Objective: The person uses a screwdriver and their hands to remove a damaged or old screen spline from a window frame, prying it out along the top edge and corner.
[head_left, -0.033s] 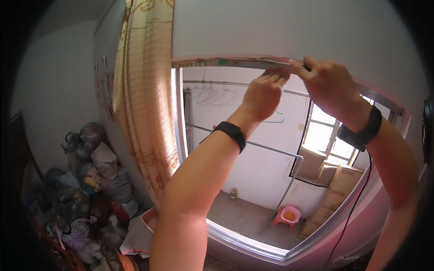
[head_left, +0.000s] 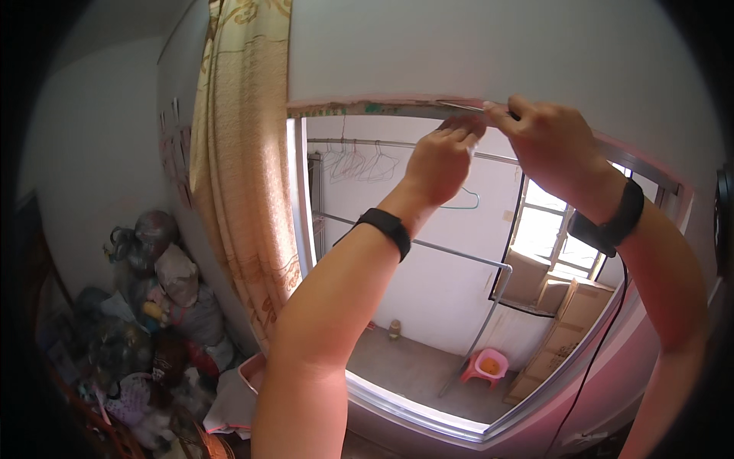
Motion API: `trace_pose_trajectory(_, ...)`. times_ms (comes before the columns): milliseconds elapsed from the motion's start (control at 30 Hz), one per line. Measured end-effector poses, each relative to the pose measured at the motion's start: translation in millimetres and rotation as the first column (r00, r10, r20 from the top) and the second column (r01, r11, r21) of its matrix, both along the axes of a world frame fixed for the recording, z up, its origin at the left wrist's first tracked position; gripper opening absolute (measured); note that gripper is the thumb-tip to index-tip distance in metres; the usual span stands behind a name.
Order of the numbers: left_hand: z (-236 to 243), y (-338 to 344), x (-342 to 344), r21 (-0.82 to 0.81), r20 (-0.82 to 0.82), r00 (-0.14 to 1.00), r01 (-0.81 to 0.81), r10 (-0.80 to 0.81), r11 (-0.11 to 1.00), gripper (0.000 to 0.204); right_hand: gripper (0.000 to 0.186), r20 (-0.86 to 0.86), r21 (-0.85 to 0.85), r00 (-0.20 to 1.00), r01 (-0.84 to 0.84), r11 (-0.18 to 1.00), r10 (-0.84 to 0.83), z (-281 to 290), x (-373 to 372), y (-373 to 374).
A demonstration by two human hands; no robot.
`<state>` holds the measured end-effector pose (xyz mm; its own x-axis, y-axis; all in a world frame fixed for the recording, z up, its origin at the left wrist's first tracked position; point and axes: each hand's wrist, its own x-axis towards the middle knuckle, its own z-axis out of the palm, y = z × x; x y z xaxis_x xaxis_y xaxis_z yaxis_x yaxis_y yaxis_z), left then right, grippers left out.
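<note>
Both my arms reach up to the top edge of a window opening. My right hand (head_left: 544, 131) grips a tool with a thin pointed metal blade (head_left: 460, 105); its dark handle is mostly covered by the fingers. The blade points left and lies along the rough, stained strip (head_left: 367, 107) above the opening. Just below it, my left hand (head_left: 443, 159) is raised against the underside of the strip, fingers bent and close together. A small whitish bit shows by its palm, too unclear to name. Each wrist wears a black band (head_left: 387, 229).
A patterned beige curtain (head_left: 245, 153) hangs left of the opening. Bags and clothes (head_left: 180, 275) are heaped at lower left. Beyond the opening are wire hangers (head_left: 359, 162) on a rail, a metal pipe frame (head_left: 466, 258), a pink stool (head_left: 485, 366) and cardboard (head_left: 562, 336). A dark cable (head_left: 589, 359) hangs at right.
The view has shifted very slightly. Both hands and the blade stay almost in the same place along the strip.
</note>
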<state>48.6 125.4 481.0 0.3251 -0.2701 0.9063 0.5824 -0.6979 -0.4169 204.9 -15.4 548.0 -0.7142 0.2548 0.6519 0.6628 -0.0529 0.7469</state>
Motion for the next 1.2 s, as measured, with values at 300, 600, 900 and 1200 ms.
trace_pose_trajectory(300,1,-4,-4,0.054,0.025,0.999,-0.025,0.024,0.998,0.034,0.038,0.035,0.001,0.998,0.049,0.999,-0.049,0,14,-13)
trace_pose_trajectory(600,-1,1,-5,-0.022,0.076,0.994,0.075,-0.073,0.997,0.008,0.01,0.029,-0.019,1.0,0.004,1.0,-0.003,-1,-48,18)
trace_pose_trajectory(900,2,8,-6,0.155,0.023,1.0,-0.004,0.0,0.988,0.029,0.031,0.036,0.088,0.954,0.294,0.952,-0.298,-2,18,-56)
trace_pose_trajectory(1200,1,1,-1,0.113,0.03,0.999,-0.036,0.033,0.993,0.032,0.029,0.044,0.059,0.992,0.112,0.992,-0.115,-5,20,-25)
